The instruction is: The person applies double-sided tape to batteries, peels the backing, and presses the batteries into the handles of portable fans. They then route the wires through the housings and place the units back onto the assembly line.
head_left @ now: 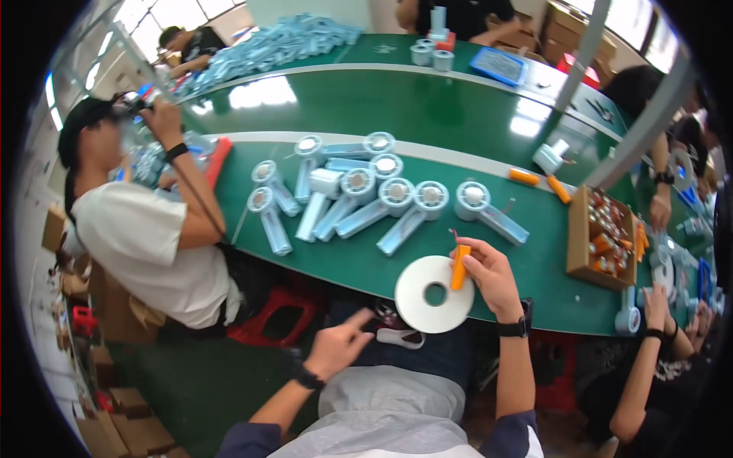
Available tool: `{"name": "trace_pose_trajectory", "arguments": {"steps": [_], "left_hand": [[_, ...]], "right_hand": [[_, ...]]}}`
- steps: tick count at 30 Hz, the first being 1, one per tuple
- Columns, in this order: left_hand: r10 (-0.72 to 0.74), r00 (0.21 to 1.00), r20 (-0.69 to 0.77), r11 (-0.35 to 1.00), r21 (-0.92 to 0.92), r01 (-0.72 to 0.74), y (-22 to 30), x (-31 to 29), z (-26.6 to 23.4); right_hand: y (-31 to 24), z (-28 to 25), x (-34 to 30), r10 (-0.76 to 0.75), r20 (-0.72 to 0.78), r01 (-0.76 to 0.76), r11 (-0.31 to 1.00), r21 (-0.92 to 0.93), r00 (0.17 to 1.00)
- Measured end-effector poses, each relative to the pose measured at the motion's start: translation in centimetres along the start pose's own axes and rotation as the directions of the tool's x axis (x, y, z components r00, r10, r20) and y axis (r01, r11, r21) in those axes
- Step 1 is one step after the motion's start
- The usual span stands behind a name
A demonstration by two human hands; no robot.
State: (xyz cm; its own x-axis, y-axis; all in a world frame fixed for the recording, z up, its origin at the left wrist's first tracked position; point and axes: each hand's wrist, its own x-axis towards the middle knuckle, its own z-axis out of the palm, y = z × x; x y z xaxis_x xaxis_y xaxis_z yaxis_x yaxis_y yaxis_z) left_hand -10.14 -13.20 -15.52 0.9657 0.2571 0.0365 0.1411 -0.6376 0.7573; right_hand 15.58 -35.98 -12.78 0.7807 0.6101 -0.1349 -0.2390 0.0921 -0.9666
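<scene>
My right hand (491,276) pinches an orange cylindrical battery (460,267) with thin wires at its upper end. The battery is held over the right part of a large white tape roll (412,298), which overhangs the table's front edge. In front of my body, off the table, my left hand (340,349) is empty, its index finger stretched toward the roll. Beyond the roll lie several pale blue handheld fan housings (359,183) with round heads, in a loose cluster. One separate fan housing (473,197) lies nearest my right hand.
An open cardboard box (578,248) of orange batteries stands at the right. Two loose batteries (524,176) and a pale blue part (550,156) lie behind it. A person with a camera (145,244) is close on the left; a co-worker's hands (655,307) work at the right.
</scene>
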Motion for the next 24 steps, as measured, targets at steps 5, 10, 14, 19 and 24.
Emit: {"name": "trace_pose_trajectory", "arguments": {"steps": [5, 10, 14, 19, 24], "left_hand": [[0.172, 0.985, -0.035, 0.976, 0.142, -0.165, 3.6, 5.3, -2.7], [0.697, 0.64, 0.325, 0.574, 0.282, -0.769, 5.4, 11.4, 0.0], [0.625, 0.689, 0.367, 0.68, 0.178, -0.711, 6.1, 11.5, 0.1], [0.56, 0.824, 0.084, 0.825, 0.037, -0.564, 6.5, 10.4, 0.1], [0.521, 0.851, -0.067, 0.852, 0.097, -0.514, 5.7, 9.8, 0.6]], "right_hand": [[-2.7, -4.1, -2.3, -0.086, -0.124, 0.041, 0.944, -0.329, 0.988], [-2.0, -5.3, -3.7, -0.379, -0.113, -0.023, 0.234, -0.972, 0.918], [-2.2, -5.2, -4.1, -0.447, -0.004, -0.001, 0.008, -1.0, 0.895], [-2.7, -7.2, -2.9, -0.323, 0.248, 0.236, -0.078, -0.969, 0.913], [-7.3, -3.9, -3.5, -0.075, 0.053, 0.085, 0.54, -0.837, 0.996]]}}
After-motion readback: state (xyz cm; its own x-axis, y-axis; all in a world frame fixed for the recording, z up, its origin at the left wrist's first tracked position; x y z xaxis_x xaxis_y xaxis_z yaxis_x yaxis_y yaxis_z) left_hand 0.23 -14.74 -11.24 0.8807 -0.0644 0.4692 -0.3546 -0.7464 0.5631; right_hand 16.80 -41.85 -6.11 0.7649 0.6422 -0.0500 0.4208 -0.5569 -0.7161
